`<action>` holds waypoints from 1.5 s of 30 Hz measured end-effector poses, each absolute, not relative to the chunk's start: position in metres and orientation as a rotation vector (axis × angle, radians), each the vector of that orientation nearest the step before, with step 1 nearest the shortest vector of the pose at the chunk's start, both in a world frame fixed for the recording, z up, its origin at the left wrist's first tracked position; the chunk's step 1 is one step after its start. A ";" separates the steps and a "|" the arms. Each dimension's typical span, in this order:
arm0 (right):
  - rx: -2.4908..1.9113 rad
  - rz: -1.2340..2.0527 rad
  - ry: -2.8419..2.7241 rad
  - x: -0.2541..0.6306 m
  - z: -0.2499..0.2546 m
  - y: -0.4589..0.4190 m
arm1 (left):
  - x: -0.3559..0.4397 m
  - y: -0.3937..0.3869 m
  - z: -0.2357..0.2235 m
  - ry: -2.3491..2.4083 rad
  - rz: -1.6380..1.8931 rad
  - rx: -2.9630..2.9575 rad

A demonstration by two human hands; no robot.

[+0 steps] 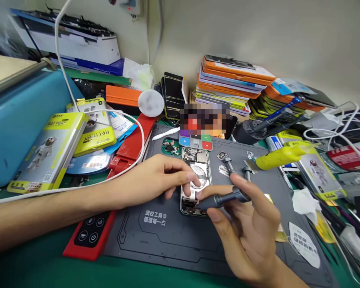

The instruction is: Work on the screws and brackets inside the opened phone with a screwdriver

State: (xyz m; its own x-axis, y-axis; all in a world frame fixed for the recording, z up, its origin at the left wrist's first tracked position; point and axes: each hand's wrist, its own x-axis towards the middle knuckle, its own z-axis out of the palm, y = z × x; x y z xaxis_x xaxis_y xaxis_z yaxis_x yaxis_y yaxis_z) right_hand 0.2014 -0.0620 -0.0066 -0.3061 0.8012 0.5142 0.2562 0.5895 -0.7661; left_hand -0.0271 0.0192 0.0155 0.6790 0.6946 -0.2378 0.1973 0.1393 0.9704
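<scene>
An opened smartphone [202,162] lies on the dark grey work mat [168,244], its inner parts and a round coil showing. Across its left edge reaches my left hand [168,176], fingers loosely bent and apart, fingertips over the phone's middle; I see nothing held there. My right hand [252,228] is closed around a dark grey screwdriver [219,200], held tilted with one end low over the phone's bottom part. The screwdriver's tip cannot be made out. Just above the phone is a coloured tray [196,142], with a small green circuit board [171,147] to its left.
Yellow battery boxes [48,152] and a red device with buttons [91,234] are at the left. A white cable [142,136] loops over them. Orange boxes [210,78] are stacked behind. A yellow bottle [279,157] and a black tool holder [247,132] stand right.
</scene>
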 end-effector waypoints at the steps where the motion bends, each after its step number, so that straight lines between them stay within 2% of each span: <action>1: -0.854 0.692 -1.883 0.202 -0.008 -0.062 | -0.027 0.019 0.014 0.797 0.443 1.411; 10: -0.818 0.679 -2.002 0.206 -0.017 -0.063 | -0.026 0.021 0.011 0.767 0.462 1.394; 16: -0.868 0.711 -1.762 0.201 -0.007 -0.062 | -0.027 0.020 0.013 0.864 0.439 1.414; 20: -0.928 0.609 -1.617 0.197 -0.003 -0.063 | -0.026 0.020 0.016 0.829 0.364 1.553; 29: -0.944 0.568 -1.560 0.195 -0.002 -0.063 | -0.024 0.016 0.019 0.847 0.326 1.614; 33: -0.935 0.679 -1.706 0.198 -0.007 -0.065 | -0.025 0.017 0.020 0.878 0.388 1.448; 38: -0.922 0.597 -1.929 0.205 -0.018 -0.068 | -0.026 0.019 0.012 0.828 0.459 1.293; 45: -0.913 0.598 -1.916 0.204 -0.017 -0.067 | -0.024 0.018 0.012 0.814 0.464 1.262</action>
